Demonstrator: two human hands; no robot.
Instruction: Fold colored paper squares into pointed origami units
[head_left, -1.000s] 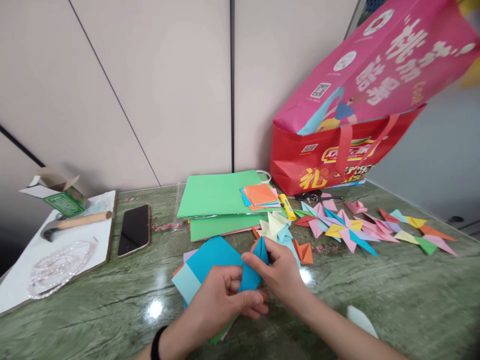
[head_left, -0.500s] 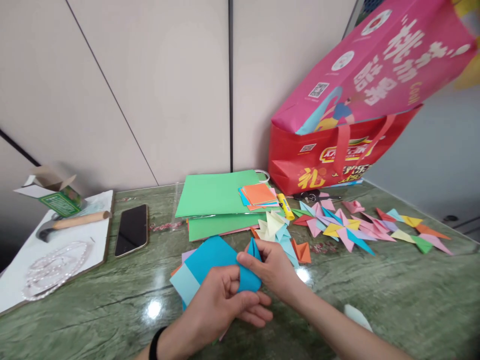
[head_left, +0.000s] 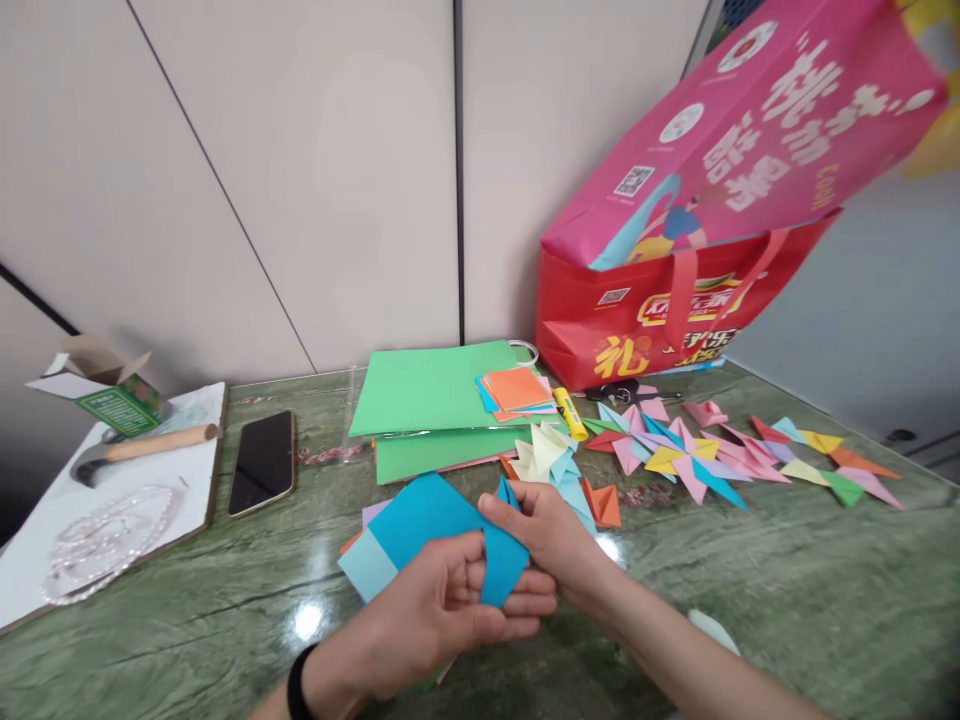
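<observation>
My right hand (head_left: 553,532) pinches the upper edge of a piece of blue folding paper (head_left: 505,562) between thumb and fingers. A pointed fold stands up at its top. My left hand (head_left: 442,612) lies palm up underneath, fingers stretched out, with the lower part of the blue paper against them. Just behind the left hand, a pile of coloured paper squares (head_left: 424,522), blue on top, rests on the table. Pale folded paper pieces (head_left: 541,455) and an orange folded piece (head_left: 602,502) lie behind the right hand.
Paper stars (head_left: 684,458) spread across the right side. At the back are green sheets (head_left: 442,385), small orange-topped squares (head_left: 517,390), a yellow glue stick (head_left: 571,414) and a red bag (head_left: 600,320). Leftward lie a phone (head_left: 262,462), a hammer (head_left: 150,445) and a bead string (head_left: 105,545).
My left fingers have straightened and opened beneath the blue paper, moving slightly right. My right hand keeps its pinch, and the paper's lower part has swung a little down and right.
</observation>
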